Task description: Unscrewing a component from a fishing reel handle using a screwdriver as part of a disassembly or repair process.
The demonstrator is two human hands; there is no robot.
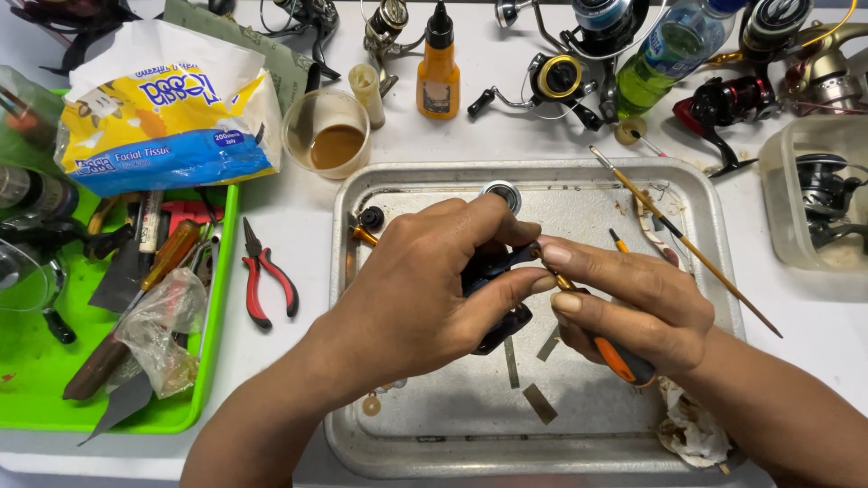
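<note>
Over a metal tray (434, 434), my left hand (425, 289) grips a dark fishing reel body (497, 303), mostly hidden by the fingers. My right hand (633, 303) holds an orange-and-black screwdriver (619, 357), its tip set against the reel body between both thumbs. A small round bearing (503, 192) and a black knob (371, 217) lie on the tray behind my hands. A few flat metal strips (540, 403) lie in front.
A thin paintbrush (687, 244) leans across the tray's right rim. Red pliers (267, 276) lie left of the tray, beside a green tray (41, 380) of tools. A tissue pack (167, 108), cup of brown liquid (327, 136), orange bottle (438, 77) and several reels (561, 77) stand behind.
</note>
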